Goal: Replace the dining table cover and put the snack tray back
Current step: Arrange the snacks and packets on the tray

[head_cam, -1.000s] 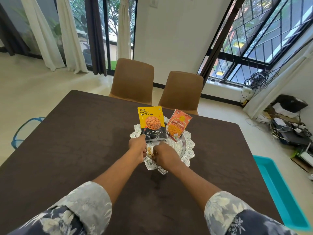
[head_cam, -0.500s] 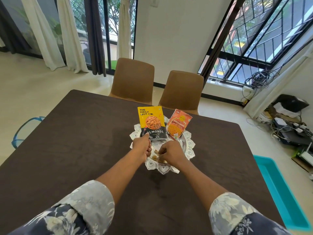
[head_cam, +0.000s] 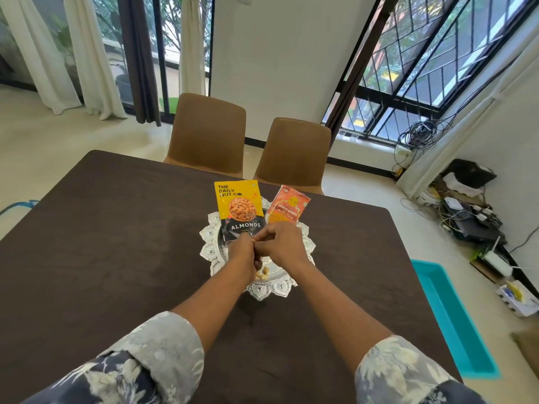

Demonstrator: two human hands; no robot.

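A dark brown cover (head_cam: 116, 258) lies spread over the dining table. On it, just past the middle, sits the silver snack tray (head_cam: 269, 290) with a scalloped rim. A yellow almonds pouch (head_cam: 239, 209) and an orange garlic bhujia packet (head_cam: 287, 207) stand at its far side. A few loose cashew nuts (head_cam: 261, 276) lie in the tray. My left hand (head_cam: 242, 255) and my right hand (head_cam: 281, 243) meet just above the tray. Their curled fingertips pinch together around small nuts that are mostly hidden.
Two brown chairs (head_cam: 208, 135) (head_cam: 294, 153) stand at the table's far edge. A teal tub (head_cam: 452, 319) lies on the floor to the right, with cables and boxes (head_cam: 472, 217) beyond it by the wall. Curtained glass doors are at the back left.
Both hands have lifted from the loose nuts at the tray's near side and drawn together above its middle. The tray and packets stay put.
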